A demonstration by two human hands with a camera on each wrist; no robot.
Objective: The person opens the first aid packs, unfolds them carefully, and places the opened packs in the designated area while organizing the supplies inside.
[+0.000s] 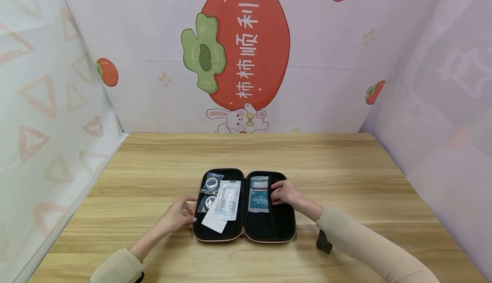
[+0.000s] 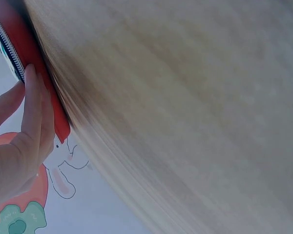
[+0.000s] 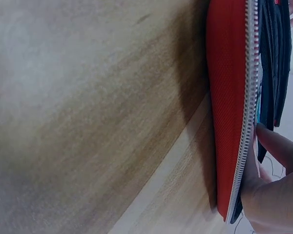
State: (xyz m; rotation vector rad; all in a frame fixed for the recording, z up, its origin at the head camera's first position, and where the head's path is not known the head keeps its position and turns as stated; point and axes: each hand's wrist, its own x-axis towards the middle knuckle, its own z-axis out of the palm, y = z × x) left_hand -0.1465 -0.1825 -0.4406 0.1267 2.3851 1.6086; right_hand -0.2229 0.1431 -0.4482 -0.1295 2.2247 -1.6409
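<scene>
An unzipped case [image 1: 270, 241], black inside and red outside, lies spread flat on the table. My left hand [image 1: 178, 215] rests its fingers along the case's left side; in the left wrist view, nearly straight fingers [image 2: 33, 105] lie against the red wall below the zipper. My right hand [image 1: 286, 192] reaches into the right half, fingertips at the black inner pocket beside a teal and clear packet [image 1: 259, 194]. I cannot tell whether those fingertips hold anything. In the right wrist view the thumb [image 3: 278, 146] reaches over the zipper rim.
In the left half lie a white printed packet [image 1: 227, 200], a white slip [image 1: 213, 223] and two bagged rolls [image 1: 211, 183]. A small black object [image 1: 324, 243] sits under the right forearm. Printed cloth walls [image 1: 326, 99] border the wooden table [image 1: 246, 150].
</scene>
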